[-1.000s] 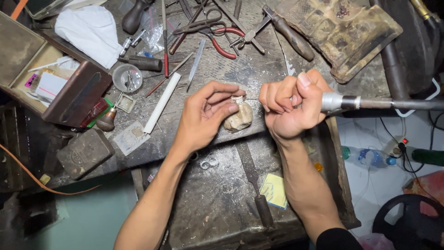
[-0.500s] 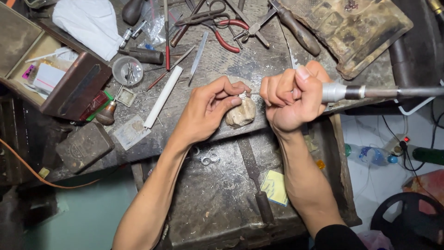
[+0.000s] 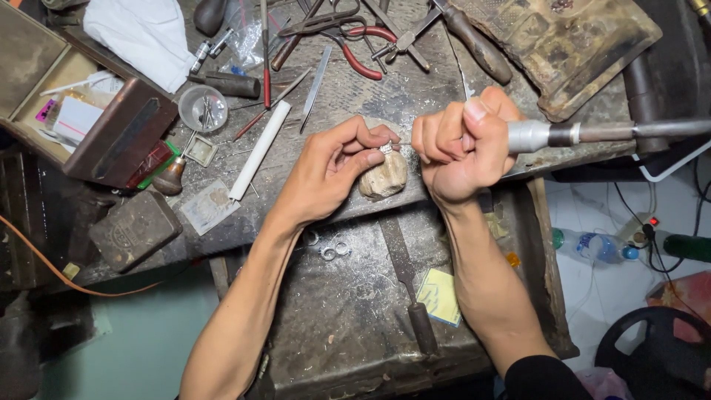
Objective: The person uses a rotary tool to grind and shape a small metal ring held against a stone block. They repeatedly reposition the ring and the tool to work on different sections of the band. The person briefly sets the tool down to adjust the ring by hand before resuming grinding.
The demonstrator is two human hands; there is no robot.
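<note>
At mid-frame the left hand [image 3: 333,174] pinches a small ring [image 3: 386,148] between thumb and fingers, resting it on a pale peg [image 3: 385,178] at the counter [image 3: 355,96] edge. Just right of it, the right hand [image 3: 463,144] is fisted around a metal handpiece [image 3: 548,135], whose tip meets the ring. Pliers [image 3: 355,44] lie at top centre.

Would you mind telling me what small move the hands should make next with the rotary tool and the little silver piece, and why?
Probably ease the tool's tip a touch further along the small silver piece. The left hand pinches that piece against the wooden peg, and the right hand grips the rotary handpiece with its tip right at the piece, so the work looks mid-pass.
</note>
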